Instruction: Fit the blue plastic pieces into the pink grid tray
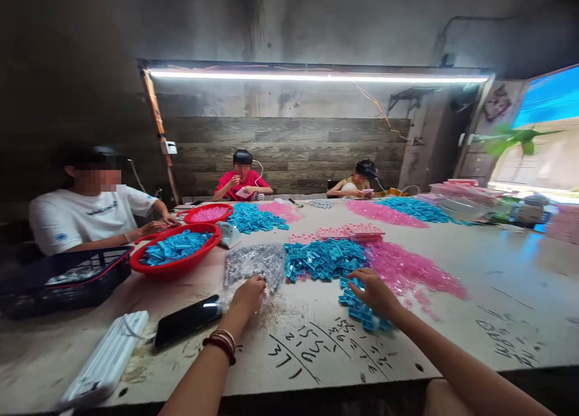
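Observation:
My left hand [249,294] is at the lower right of a clear plastic bag [253,262] of small silvery parts, its fingers curled together; what they grip, if anything, is too small to make out. My right hand [373,290] is over the near edge of a heap of blue plastic pieces [323,258], fingers spread and touching a few loose blue pieces [357,307]. To the right of the heap lies a pile of pink translucent pieces [407,268]. Pink trays with holes [350,232] rest behind the blue heap.
A black phone [187,321] and a white power strip [108,359] lie at the left. Beyond them are a red basket [176,268] of blue pieces and a dark basket [67,283]. Three people sit around the table [488,283], with more blue and pink piles at the back.

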A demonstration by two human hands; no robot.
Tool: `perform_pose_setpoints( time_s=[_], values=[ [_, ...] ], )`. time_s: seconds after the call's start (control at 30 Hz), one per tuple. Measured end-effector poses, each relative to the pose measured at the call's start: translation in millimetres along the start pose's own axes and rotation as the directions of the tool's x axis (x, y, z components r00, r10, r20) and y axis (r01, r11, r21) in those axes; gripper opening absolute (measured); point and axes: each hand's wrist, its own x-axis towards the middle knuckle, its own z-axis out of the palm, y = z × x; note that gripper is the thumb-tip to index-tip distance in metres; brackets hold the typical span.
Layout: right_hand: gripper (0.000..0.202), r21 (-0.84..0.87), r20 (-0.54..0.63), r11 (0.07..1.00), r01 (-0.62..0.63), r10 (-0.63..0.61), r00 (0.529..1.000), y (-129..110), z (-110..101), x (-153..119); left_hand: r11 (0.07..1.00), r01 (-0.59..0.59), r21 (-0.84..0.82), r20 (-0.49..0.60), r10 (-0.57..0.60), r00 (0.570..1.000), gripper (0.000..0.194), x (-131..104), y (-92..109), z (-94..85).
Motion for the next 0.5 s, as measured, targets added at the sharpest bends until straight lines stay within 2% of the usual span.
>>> perform_pose_setpoints(
  time_s=[0.13, 0.2, 0.33, 0.4, 0.47, 0.5],
  values=[
    [0.029, -0.124, 0.017, 0.99, 0.064, -0.062, 0.998, 16.1, 22.6, 37.7, 0.996, 0.037, 0.075, 0.006, -0.037, 0.999, 0.027, -8.3, 8.7, -5.4],
    [0.029, -0.206, 0.01, 0.973, 0.102, -0.102, 0.995, 21.4, 38.5, 66.9, 0.994, 0.009, 0.113, 0.032, -0.013, 0.999, 0.031, -14.3, 15.4, -9.7],
    [0.028, -0.294, 0.068, 0.929, 0.227, -0.216, 0.974, 14.6, 66.8, 136.9, 0.996, 0.061, 0.071, -0.009, -0.061, 0.998, 0.031, -26.3, 29.8, -15.6],
    [0.031, -0.295, 0.093, 0.93, 0.22, -0.201, 0.975, 4.0, 79.0, 173.8, 0.999, 0.037, 0.022, 0.023, -0.038, 0.999, 0.032, -26.0, 34.1, -11.8],
    [0.033, -0.286, 0.123, 0.944, 0.165, -0.134, 0.983, -7.4, 92.5, 208.7, 0.999, 0.006, -0.039, 0.075, -0.003, 0.997, 0.032, -18.5, 35.2, -0.9],
    [0.033, -0.284, 0.144, 0.95, 0.128, -0.09, 0.985, -12.2, 100.4, 224.2, 0.997, 0.03, -0.077, 0.091, -0.023, 0.996, 0.032, -12.8, 34.9, 6.9]
  ],
)
